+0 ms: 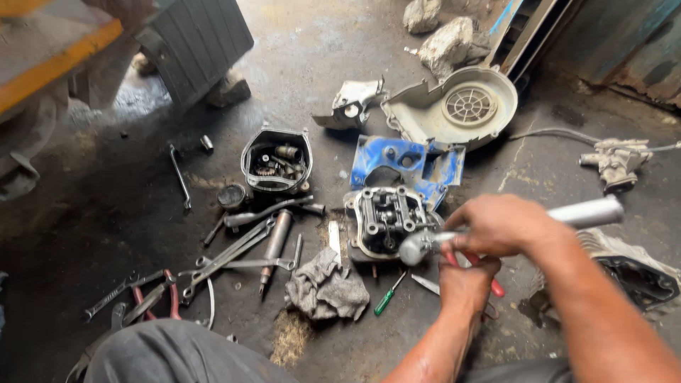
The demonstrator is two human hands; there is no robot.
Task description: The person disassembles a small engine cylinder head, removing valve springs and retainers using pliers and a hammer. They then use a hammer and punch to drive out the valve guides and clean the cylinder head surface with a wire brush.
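Left hand (464,284) grip seemingly on red-handled tool (494,285) | right hand (500,225) holds ratchet (511,228), long axis upper-right, head at cylinder head (386,221)

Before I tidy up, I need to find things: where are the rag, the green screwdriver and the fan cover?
rag (325,287): head view, on its crumpled middle.
green screwdriver (384,301): head view, on its green handle.
fan cover (469,106): head view, on its round grille.

Bare forearms, no sleeves or gloves; grey trousers (170,351) (dusty knee).
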